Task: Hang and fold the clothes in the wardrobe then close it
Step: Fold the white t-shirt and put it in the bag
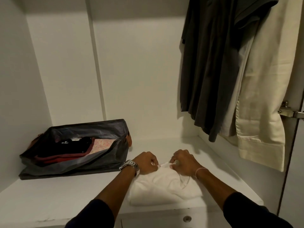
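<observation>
Fingers (154, 162) of both hands pinch the far edge of the folded white garment (164, 186); soft, light, best gripped at corners.

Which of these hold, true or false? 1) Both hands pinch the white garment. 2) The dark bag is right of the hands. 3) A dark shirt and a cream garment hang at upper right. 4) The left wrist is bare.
1) True: the left hand and right hand pinch the far edge of the white garment.
2) False: the dark bag sits left of them, on the shelf.
3) True: dark shirt, cream garment.
4) False: it wears a metal watch.
</observation>
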